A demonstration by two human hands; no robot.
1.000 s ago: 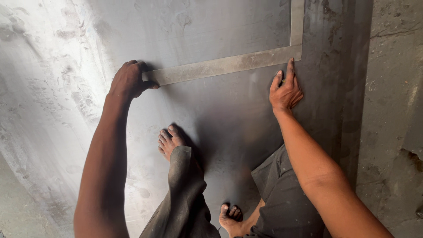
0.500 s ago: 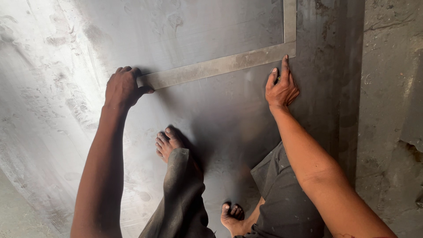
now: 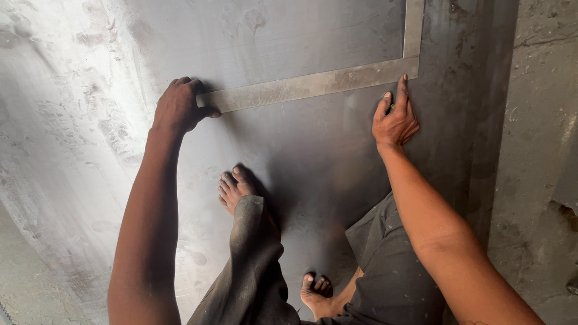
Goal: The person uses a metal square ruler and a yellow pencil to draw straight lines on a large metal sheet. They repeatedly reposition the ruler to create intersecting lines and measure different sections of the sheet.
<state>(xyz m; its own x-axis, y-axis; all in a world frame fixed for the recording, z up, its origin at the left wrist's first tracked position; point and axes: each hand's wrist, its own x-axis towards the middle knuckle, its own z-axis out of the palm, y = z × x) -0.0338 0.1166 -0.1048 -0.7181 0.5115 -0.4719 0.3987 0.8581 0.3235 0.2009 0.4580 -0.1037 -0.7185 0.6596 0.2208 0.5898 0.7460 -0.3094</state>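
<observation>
Grey sheet metal (image 3: 289, 36), broad, dull and smeared with pale scuffs, covers most of the floor, and a rough concrete strip (image 3: 545, 150) runs along its right edge. On the sheet lies a large flat L-shaped steel square (image 3: 313, 85), one long arm running across the view and the shorter arm turning away at the far right corner. The left hand (image 3: 179, 107) sits on the near end of the long arm, fingers curled over its tip and thumb pressed along the lower edge, so that its grip is closed on the square. The right hand (image 3: 394, 119) lies flat on the sheet just below the corner of the square, fingers together and extended, the index fingertip touching the long arm's edge; it clasps nothing. Two bare feet stand on the sheet between the arms, the left foot (image 3: 233, 188) farther forward, the right foot (image 3: 318, 292) close in, both under dark grey trousers (image 3: 253, 253).
</observation>
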